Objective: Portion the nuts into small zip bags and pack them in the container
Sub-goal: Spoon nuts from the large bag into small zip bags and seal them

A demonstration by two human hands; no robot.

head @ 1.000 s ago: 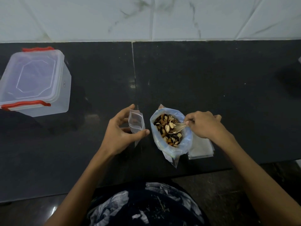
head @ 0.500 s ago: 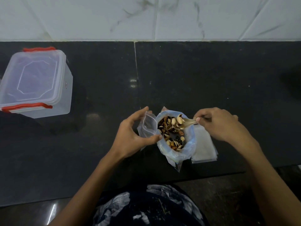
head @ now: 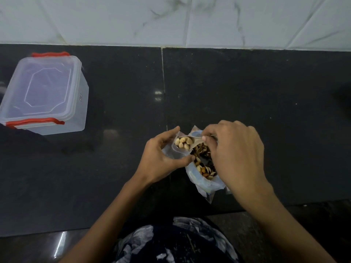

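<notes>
on the dark table (head: 247, 88), the left hand (head: 159, 160) grips the small zip bag (head: 171, 151) just left of the nut bag (head: 204, 179); the right hand (head: 235, 154) pinches a loaded spoon (head: 187, 142) over its mouth.

We see the small zip bag (head: 171, 151), clear and held open, with pale nuts (head: 182, 142) at its mouth. Just right of it stands the big bag of mixed nuts (head: 204, 164), open-topped. The lidded clear container (head: 44, 93) with red clips sits far left.

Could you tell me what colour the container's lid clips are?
Red clips, head view.
</notes>
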